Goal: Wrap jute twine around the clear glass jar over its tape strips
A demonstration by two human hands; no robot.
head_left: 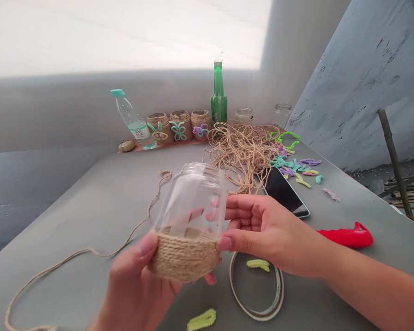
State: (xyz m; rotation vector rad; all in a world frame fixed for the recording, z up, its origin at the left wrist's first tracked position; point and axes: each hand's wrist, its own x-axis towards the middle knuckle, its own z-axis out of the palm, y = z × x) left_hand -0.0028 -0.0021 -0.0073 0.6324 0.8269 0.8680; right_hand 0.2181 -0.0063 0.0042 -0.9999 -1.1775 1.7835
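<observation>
Smooth glossy glass jar, rough fibrous twine wrap, smooth matt tabletop

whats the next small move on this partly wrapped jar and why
Probably wind another turn of thin brown twine above the wrapped rows: the upper wall of the clear, round jar is bare, the left hand holds the jar, and the right hand touches the rows.

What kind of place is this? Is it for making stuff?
Yes, it looks like a little craft spot. There's a big tangle of twine, lots of colorful fuzzy pieces, and a jar partly wrapped in twine.
</observation>
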